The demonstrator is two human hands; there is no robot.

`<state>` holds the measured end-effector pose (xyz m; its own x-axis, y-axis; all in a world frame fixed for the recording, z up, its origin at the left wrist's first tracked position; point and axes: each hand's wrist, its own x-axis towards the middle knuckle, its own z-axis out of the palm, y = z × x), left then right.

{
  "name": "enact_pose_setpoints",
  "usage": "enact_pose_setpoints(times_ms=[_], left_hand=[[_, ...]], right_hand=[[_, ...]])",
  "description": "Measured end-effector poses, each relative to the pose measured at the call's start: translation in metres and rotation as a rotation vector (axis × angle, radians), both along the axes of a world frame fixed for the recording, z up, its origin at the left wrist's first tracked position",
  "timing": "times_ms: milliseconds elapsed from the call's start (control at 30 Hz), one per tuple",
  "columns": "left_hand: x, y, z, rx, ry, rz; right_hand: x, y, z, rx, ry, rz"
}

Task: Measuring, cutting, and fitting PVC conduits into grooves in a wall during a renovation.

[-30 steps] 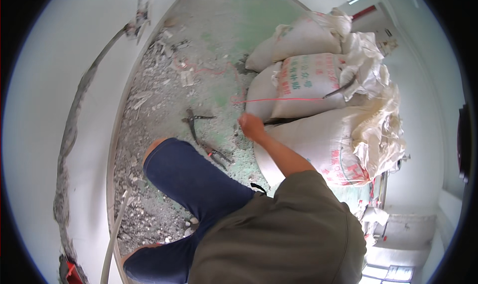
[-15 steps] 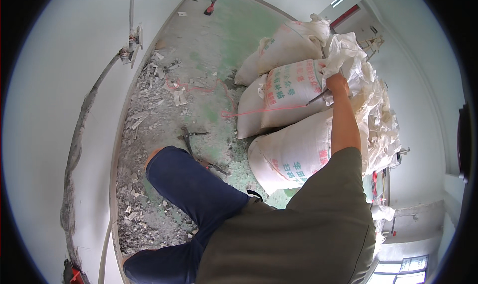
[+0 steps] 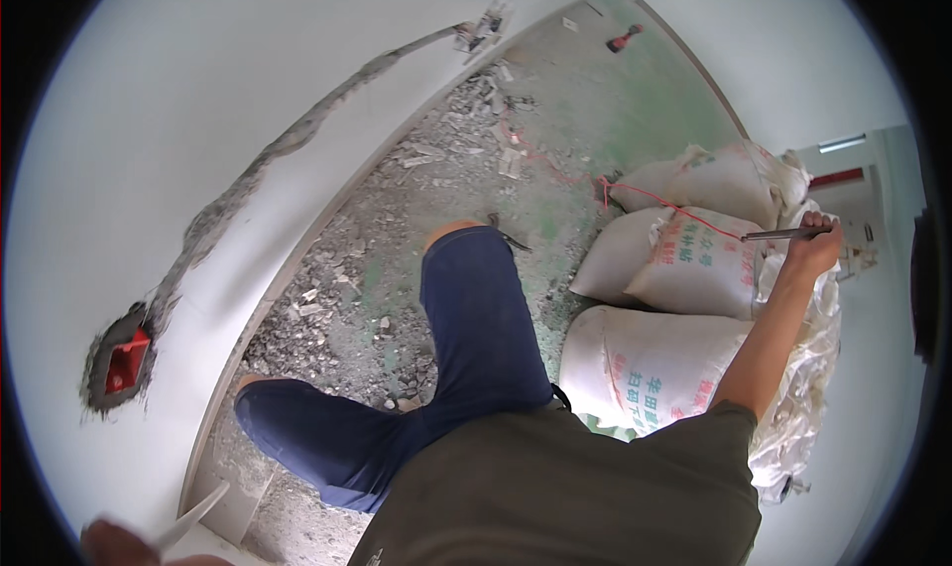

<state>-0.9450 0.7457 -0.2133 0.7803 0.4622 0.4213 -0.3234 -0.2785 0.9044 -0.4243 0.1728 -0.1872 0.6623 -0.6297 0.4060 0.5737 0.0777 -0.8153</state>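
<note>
My right hand [image 3: 815,246] is raised over the pile of white woven sacks [image 3: 694,263] on the right and is closed on a thin grey metal rod [image 3: 778,235] that points left. A red string [image 3: 635,197] runs from the floor across the sacks toward that hand. My left hand [image 3: 117,544] shows only at the bottom left rim, blurred, with a white tube [image 3: 193,514] sticking out of it. I kneel in blue trousers [image 3: 466,318] on the floor.
A chased groove [image 3: 248,179] runs along the white wall down to a hole with a red box [image 3: 127,360]. Plaster rubble [image 3: 397,258] lies along the wall's foot. Pliers [image 3: 508,232] lie by my knee. A red tool [image 3: 625,38] lies far off.
My right hand rose from the floor beside my knee to the top of the sacks and now holds the rod. The view has swung left toward the wall, and my left hand has come into view.
</note>
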Motion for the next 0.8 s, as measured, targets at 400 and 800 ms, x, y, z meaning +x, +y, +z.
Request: enact_pose_setpoints(times_ms=[400,800], left_hand=[[0.043,-0.006,-0.158,-0.023,0.831,-0.023],[0.014,-0.004,-0.175,-0.303,0.790,-0.077]], right_hand=[[-0.054,0.235,-0.057,-1.286,-0.017,0.772],[-0.103,0.337,-0.081,-1.591,-0.332,1.274]])
